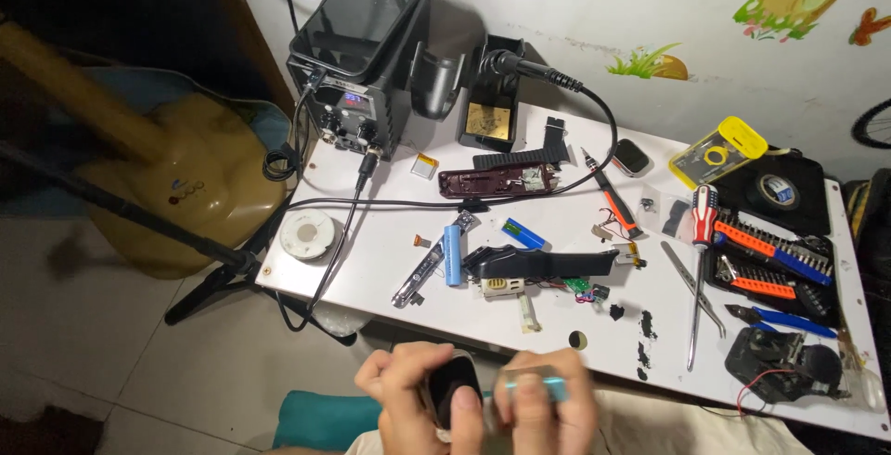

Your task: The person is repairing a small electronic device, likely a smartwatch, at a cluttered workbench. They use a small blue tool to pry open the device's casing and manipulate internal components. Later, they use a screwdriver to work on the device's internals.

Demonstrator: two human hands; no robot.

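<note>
Black small device (455, 388) in left hand (408, 399), right hand (543, 409) gripping perhaps a tool.

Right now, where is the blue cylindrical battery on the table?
The blue battery lies near the white table's front edge, left of centre, between a thin metal strip and the opened black device.

Single head view, looking steeply down, close above white workbench (390, 260); hands at bottom edge, wall beyond bench.

A small black rounded device (455, 387) sits upright beside a blurred teal-tipped tool (531, 383), below the table edge.
</note>
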